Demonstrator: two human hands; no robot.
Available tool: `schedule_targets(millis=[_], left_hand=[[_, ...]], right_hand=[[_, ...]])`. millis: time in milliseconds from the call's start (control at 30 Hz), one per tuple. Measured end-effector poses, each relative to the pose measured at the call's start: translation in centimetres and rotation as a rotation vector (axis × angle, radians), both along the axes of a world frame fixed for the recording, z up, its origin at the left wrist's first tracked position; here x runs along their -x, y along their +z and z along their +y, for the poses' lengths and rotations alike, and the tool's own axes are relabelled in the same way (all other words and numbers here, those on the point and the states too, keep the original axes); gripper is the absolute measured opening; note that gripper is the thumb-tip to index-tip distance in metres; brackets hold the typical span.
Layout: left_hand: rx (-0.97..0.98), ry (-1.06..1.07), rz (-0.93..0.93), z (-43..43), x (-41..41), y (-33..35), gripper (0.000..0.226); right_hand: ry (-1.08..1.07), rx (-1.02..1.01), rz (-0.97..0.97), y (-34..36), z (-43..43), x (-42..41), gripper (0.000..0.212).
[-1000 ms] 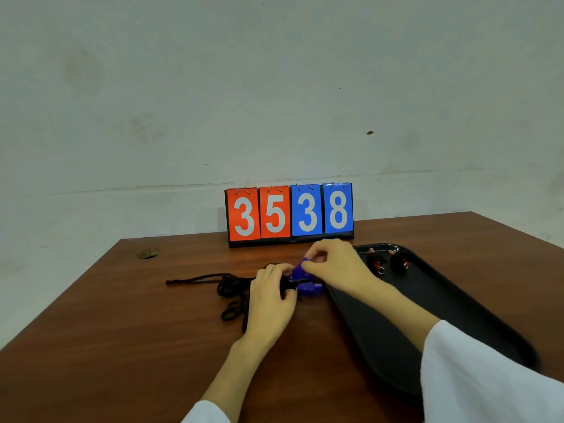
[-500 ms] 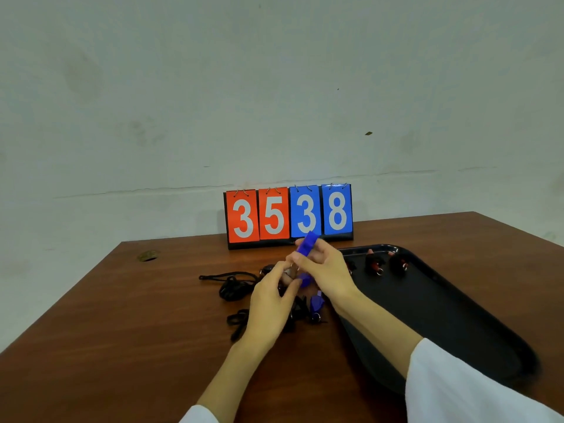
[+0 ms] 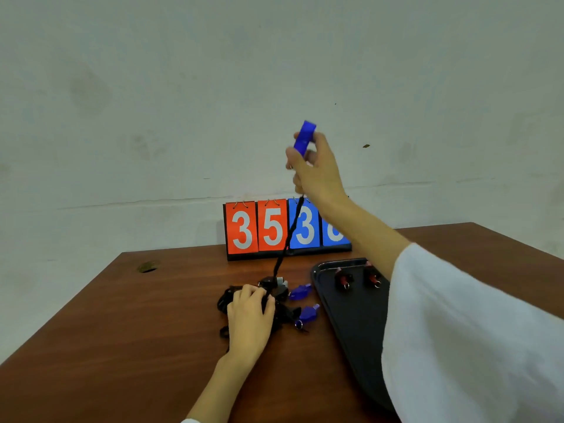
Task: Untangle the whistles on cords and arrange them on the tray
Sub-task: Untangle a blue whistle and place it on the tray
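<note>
Two hands work apart: the right hand pinches a blue whistle high above the tangle, its black cord taut down into it, while the left hand presses flat on the tangle. Just right of the tangle sits the tray. Pulling harder could tighten a knot, or drag the loose blue whistles beside the tangle along the tabletop.

We see our right hand high above the table, holding a whistle; its cord runs down to the cord pile under our left hand. The tray lies right of the pile, two whistles in it. The number cards stand behind
</note>
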State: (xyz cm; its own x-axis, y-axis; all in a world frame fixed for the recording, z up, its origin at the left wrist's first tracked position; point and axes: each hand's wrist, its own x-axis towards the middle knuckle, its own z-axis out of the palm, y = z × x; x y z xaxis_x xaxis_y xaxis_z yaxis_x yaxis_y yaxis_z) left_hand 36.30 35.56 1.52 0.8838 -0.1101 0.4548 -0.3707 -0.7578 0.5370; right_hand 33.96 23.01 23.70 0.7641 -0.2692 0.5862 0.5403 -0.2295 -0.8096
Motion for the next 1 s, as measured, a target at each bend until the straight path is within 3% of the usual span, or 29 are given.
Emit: schedule_targets(millis=[200,367,467,567,667,733,833,1000], left_hand=[[-0.081,0.085,0.044,0.2,0.2,0.1,0.039],[-0.028,-0.030,-0.033,-1.0,1.4,1.7,0.070],[0.089,-0.092,-0.167,-2.1,2.8,4.2,0.042],[0.305,-0.152,-0.067,-2.6,2.8,7.9,0.012],[0.671,-0.238,0.035,-2.4,2.6,12.8,0.022],[0.847,-0.304,-0.016,-2.0,3.2,15.5,0.030],[0.890,-0.399,-0.223,-1.5,4.0,17.8,0.028],[0.682,-0.418,-0.244,-1.6,1.8,17.7,0.023]], right_hand=[[-0.032,-0.010,-0.149,6.1,0.1,1.5,0.034],[0.027,0.058,-0.106,6.3,0.6,2.2,0.035],[0.084,0.077,-0.044,5.1,0.8,2.3,0.036],[0.036,0.152,-0.013,4.6,-0.1,2.7,0.036],[-0.008,0.311,0.094,3.7,-1.4,3.1,0.041],[-0.025,0.369,0.152,2.5,-2.1,3.2,0.042],[-0.075,0.390,0.191,0.6,-3.1,3.1,0.043],[-0.056,0.394,0.275,-1.7,-4.3,3.1,0.041]])
